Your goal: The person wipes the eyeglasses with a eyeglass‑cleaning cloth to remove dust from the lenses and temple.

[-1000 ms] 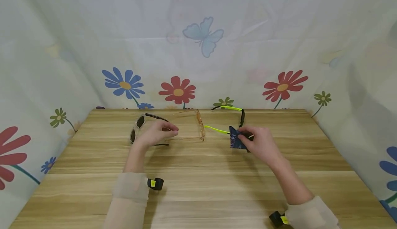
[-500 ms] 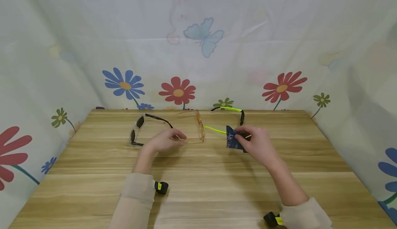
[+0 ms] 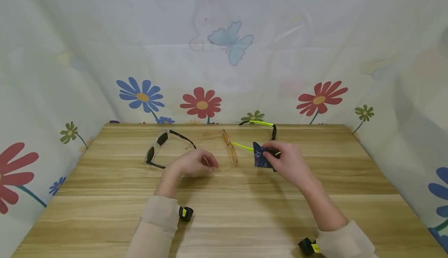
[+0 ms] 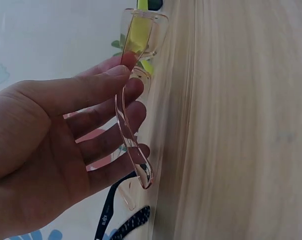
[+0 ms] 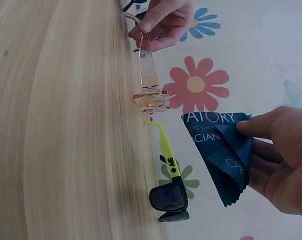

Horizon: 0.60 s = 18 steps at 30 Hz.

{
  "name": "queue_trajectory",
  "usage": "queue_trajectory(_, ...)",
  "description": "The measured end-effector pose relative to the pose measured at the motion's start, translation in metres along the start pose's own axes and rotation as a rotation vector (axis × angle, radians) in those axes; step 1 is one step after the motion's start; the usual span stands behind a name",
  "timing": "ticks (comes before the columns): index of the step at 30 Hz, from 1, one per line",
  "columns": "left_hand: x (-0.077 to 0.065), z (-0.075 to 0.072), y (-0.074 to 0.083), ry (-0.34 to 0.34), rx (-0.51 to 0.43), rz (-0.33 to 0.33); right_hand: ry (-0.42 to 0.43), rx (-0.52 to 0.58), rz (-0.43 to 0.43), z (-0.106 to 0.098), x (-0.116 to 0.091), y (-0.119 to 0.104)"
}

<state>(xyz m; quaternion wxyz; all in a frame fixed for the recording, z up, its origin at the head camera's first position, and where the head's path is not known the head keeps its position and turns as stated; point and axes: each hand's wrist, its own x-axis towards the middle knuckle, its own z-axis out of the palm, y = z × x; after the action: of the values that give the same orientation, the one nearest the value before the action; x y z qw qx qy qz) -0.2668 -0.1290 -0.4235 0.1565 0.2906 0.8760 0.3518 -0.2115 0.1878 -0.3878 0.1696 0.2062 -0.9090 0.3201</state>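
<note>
My left hand (image 3: 190,162) pinches one temple of a pair of clear, amber-tinted eyeglasses (image 3: 230,149). In the left wrist view, the thumb and forefinger hold that temple (image 4: 125,117), whose curved tip hangs below them. Farther right, my right hand (image 3: 290,162) grips a folded navy lens cloth (image 3: 261,159) with white printed lettering. The right wrist view shows the cloth (image 5: 215,150) between thumb and fingers, apart from the eyeglasses. Behind the cloth are black sunglasses with neon yellow temples (image 3: 274,131), partly hidden by cloth and hand.
Sunglasses with a clear frame, dark lenses and black temples (image 3: 162,138) lie on the wooden table (image 3: 224,219) at the left, beyond my left forearm. A white curtain (image 3: 140,36) printed with flowers encloses the back and sides.
My left hand has moved right and slightly nearer, gripping the amber eyeglasses, which have shifted and turned. The clear-framed sunglasses have turned slightly. My right hand moved a little left with the cloth.
</note>
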Motion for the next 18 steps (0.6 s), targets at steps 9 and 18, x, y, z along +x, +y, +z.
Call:
queue_trajectory(9,0.004,0.004,0.011,-0.109,-0.007,0.076,0.001,-0.001,-0.003,-0.003,-0.004,0.007)
queue_trajectory(18,-0.002,0.008,0.015,-0.274,-0.169,0.036,-0.014,0.024,0.008,-0.003,-0.010,0.005)
